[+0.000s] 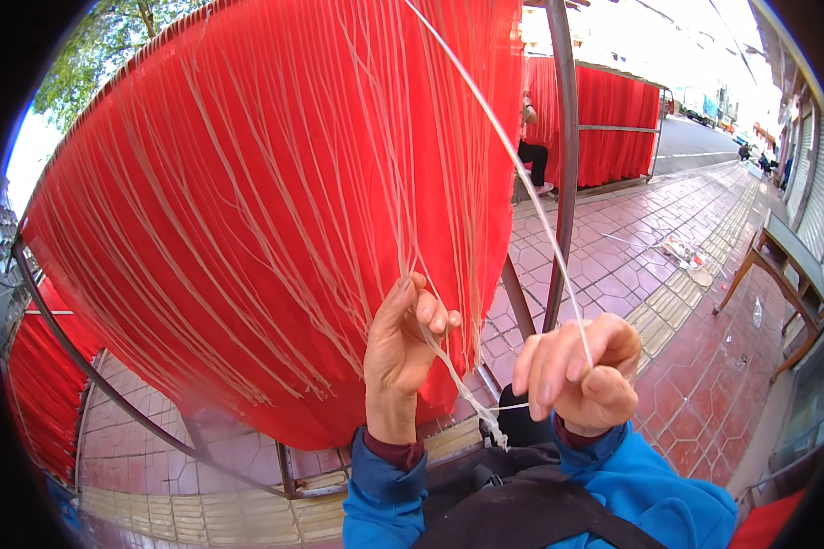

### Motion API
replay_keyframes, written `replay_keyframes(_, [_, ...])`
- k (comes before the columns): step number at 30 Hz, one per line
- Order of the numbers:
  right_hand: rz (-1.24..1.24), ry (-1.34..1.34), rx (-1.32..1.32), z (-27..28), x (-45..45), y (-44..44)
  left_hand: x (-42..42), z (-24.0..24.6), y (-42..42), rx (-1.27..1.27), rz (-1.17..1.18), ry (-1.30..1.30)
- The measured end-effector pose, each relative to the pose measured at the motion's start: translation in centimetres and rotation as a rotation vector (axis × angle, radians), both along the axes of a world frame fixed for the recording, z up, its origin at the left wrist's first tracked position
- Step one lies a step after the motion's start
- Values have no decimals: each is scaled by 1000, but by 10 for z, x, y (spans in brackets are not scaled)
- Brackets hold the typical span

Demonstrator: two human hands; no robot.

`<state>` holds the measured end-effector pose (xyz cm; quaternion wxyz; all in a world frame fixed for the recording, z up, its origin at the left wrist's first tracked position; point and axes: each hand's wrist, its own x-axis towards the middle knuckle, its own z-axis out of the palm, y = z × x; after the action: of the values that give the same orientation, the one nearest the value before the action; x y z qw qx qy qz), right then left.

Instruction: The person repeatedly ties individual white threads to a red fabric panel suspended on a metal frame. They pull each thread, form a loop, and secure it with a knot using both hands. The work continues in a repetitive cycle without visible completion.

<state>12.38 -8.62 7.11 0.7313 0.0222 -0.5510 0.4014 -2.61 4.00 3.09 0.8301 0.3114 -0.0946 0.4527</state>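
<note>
A large sheet of red cloth (281, 206) hangs in front of me from a metal frame, with many pale strings (199, 199) running down its face. My left hand (405, 336) is raised before the cloth's lower right part and pinches a gathered bunch of these strings between thumb and fingers. The bunch's loose tail (477, 405) hangs below that hand. To its right, my right hand (580, 370) grips a white cord (501, 130) between thumb and forefinger. The cord slants down to it from the top. A thin strand also runs from the tail towards my right hand's fingers.
Metal frame posts (563, 137) stand right of the cloth. Behind them, another red cloth rack (611, 127) has a person (534, 154) beside it. A wooden desk (790, 267) and scattered litter (687, 254) are on the tiled pavement at right. More red cloth (48, 384) hangs at far left.
</note>
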Motion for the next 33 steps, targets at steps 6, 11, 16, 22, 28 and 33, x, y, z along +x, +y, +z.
replay_keyframes(6, [124, -10, 45, 5, 3, -26, 9, 2, -8, -35, 204, 114])
replay_keyframes(11, [263, -38, 52, 4, 5, -33, 5, -2, -12, 39, 185, 119])
replay_keyframes(16, [330, -19, 54, 0, 5, -34, 3, -8, -14, 9, 280, 174])
replay_keyframes(22, [373, -14, 159, 3, 11, -32, 4, -10, -17, 27, 390, 221])
replay_keyframes(28, [362, -28, 116, -5, 12, -28, 5, -11, -18, 33, 438, 265])
replay_keyframes(33, [203, -19, -321, -54, 11, -5, -2, -17, -14, 79, 454, 272])
